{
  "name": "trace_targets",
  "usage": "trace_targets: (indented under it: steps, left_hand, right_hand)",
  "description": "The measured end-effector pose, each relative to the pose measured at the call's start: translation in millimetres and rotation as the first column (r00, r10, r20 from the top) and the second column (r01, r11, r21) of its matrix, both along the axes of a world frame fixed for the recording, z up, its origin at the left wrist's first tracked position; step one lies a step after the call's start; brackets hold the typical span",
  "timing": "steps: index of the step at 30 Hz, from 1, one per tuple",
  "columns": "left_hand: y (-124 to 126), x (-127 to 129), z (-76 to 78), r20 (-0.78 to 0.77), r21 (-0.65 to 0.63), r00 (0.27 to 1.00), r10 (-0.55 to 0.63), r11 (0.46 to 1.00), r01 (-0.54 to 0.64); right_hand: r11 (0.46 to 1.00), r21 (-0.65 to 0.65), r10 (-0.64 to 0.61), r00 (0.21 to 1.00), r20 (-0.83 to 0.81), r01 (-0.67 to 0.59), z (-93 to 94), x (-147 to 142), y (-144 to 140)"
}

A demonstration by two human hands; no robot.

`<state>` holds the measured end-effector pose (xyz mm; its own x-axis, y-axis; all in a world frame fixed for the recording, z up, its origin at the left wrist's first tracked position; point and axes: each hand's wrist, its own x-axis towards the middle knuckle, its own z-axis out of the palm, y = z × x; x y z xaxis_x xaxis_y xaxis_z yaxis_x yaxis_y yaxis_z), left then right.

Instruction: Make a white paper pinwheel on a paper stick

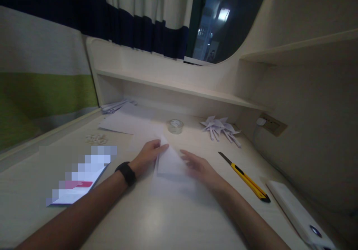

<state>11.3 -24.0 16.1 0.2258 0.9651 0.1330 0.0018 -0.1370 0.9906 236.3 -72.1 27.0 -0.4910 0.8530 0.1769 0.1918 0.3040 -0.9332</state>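
A folded sheet of white paper (pixel 172 162) is tilted up in front of me, with a slanting upper right edge. My left hand (pixel 148 153), below a black wristband, pinches its left side between thumb and fingers. My right hand (pixel 200 169) is beside the paper's right edge, its fingers stretched out and partly blurred; whether they touch the paper is unclear. Beneath it, another white sheet (pixel 165 189) lies flat on the table.
A roll of clear tape (pixel 175 127) stands behind my hands. Paper pinwheels (pixel 218 125) lie at the back right, and a yellow utility knife (pixel 247 181), blade out, at right. White sheets (pixel 123 118), small white pieces (pixel 96 139) and a lit screen (pixel 84 179) are at left.
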Motion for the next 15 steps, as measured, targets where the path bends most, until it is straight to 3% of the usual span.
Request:
trace_targets:
  steps: [3,5,8,12,15]
  left_hand:
    - [-6.8,12.5,1.0,-0.055,0.054,0.989,-0.134,0.989,0.137]
    - [-12.0,22.1,-0.4,-0.117,0.125,0.98,-0.159,0.977,0.173]
    - [-18.1,33.0,-5.6,-0.158,0.204,0.984,-0.085,0.972,0.117]
    - [-21.1,35.6,-13.1,-0.064,0.154,0.997,0.047,0.987,-0.036]
    - [-21.8,32.0,-15.3,-0.193,0.136,0.977,0.087,0.989,-0.061]
  right_hand:
    - [0.978,-0.2,-0.095,0.986,-0.138,0.067,-8.2,-6.9,3.4]
    - [0.954,-0.287,-0.14,0.976,-0.164,0.088,-13.5,-12.6,4.1]
    - [0.925,-0.339,-0.238,0.958,-0.16,0.173,-16.7,-17.8,3.3]
    - [0.888,-0.371,-0.358,0.914,-0.189,0.271,-15.0,-15.2,5.0]
    - [0.851,-0.382,-0.467,0.852,-0.236,0.361,-14.6,-10.8,8.9]
